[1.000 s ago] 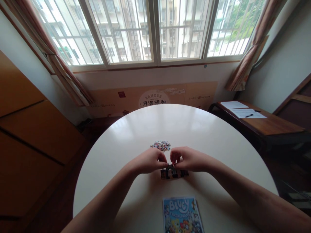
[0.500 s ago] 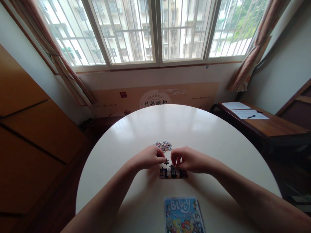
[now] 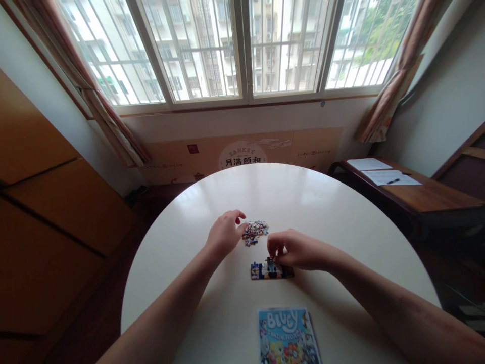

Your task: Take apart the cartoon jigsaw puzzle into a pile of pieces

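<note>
A small joined strip of jigsaw pieces [image 3: 265, 271] lies on the round white table [image 3: 288, 202]. My right hand [image 3: 293, 249] rests curled over the strip's far right end, fingertips pinched on a piece there. My left hand [image 3: 224, 234] has its fingers loosely apart at the left edge of a little heap of loose puzzle pieces [image 3: 255, 231], touching it. Nothing shows in the left hand.
A blue puzzle box lid [image 3: 288, 336] lies at the table's near edge. A wooden side table [image 3: 417, 194] with papers and a pen stands to the right. Orange cabinets fill the left; a barred window is ahead.
My left hand left the joined strip and moved up and left to the heap of loose pieces, opening its fingers. My right hand stayed on the strip.
</note>
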Demonstrator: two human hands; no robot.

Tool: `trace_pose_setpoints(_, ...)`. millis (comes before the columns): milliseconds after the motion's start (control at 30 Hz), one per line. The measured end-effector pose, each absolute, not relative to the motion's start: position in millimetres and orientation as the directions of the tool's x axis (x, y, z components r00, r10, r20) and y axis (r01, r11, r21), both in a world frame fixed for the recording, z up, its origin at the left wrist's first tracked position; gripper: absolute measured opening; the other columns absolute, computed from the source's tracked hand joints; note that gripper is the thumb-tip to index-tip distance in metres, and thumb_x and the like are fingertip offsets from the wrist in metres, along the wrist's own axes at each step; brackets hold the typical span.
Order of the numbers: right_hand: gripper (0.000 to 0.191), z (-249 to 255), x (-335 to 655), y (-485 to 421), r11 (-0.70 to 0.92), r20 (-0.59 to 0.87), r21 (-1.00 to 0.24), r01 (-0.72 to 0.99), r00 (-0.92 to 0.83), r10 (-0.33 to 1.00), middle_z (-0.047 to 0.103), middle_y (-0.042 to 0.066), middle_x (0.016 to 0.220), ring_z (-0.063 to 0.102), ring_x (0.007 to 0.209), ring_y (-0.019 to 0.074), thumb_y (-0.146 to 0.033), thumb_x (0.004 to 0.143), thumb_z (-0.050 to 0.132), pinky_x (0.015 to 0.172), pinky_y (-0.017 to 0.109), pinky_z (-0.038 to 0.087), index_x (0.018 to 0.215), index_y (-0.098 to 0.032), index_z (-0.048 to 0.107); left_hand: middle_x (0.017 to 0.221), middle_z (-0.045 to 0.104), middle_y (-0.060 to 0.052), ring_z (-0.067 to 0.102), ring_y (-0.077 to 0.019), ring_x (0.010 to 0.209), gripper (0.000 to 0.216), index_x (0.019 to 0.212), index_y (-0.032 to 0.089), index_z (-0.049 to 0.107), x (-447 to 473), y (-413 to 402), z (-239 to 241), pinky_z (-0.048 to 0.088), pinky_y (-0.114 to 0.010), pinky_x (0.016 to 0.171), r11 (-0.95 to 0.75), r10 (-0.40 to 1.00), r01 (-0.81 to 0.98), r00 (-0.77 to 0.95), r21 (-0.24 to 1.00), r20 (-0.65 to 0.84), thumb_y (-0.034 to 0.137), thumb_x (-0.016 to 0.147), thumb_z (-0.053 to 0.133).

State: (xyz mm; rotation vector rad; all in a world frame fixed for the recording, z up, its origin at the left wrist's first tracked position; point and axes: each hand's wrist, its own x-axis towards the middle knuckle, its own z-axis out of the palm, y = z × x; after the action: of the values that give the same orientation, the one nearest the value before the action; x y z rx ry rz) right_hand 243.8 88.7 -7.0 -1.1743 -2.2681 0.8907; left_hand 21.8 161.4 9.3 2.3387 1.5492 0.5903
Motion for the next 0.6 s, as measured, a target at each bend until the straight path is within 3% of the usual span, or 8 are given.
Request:
trace_pose_setpoints(133, 0.021, -7, 245, 89, 0.449, 0.121, -0.719, 0.530, -0.541, 0.832, 0.066, -0.002, 0.078, 0.059, 0.071, 0.0122, -0.001, 0.068, 0.059, 0.063, 0.023, 0.042, 0.079, -0.018, 0.064, 0.092, 0.068, -0.005, 0.062, -0.0201, 0.081, 0.014, 0.093, 0.020, 0.072, 23, 152, 19, 0.045, -0.031, 0.073, -0.472, 0.881, 0.766, 0.402, 0.435, 0.249, 0.028, 0.087, 0.061)
trace_pose_setpoints(300, 0.022, -8, 246, 91, 0.428, 0.157, -0.765, 0.482, -0.505, 0.849, 0.066, -0.002, 0.077, 0.059, 0.070, 0.0121, 0.000, 0.068, 0.057, 0.062, 0.022, 0.044, 0.079, -0.018, 0.064, 0.087, 0.071, -0.004, 0.063, -0.0189, 0.079, 0.014, 0.079, 0.021, 0.076, 33, 133, 26, 0.045, -0.030, 0.073, -0.559, 0.776, 0.640, 0.628, 0.528, 0.061, 0.028, 0.084, 0.065)
trace_pose_setpoints(600, 0.022, -11, 243, 93, 0.355, 0.160, -0.851, 0.389, -0.452, 0.878, 0.062, -0.002, 0.073, 0.059, 0.068, 0.0127, -0.002, 0.069, 0.063, 0.060, 0.023, 0.046, 0.083, -0.018, 0.062, 0.074, 0.073, -0.003, 0.063, -0.0173, 0.071, 0.016, 0.080, 0.019, 0.079, 38, 130, 20, 0.042, -0.028, 0.066, -0.557, 0.709, 0.613, 0.702, 0.560, -0.064, 0.026, 0.081, 0.064)
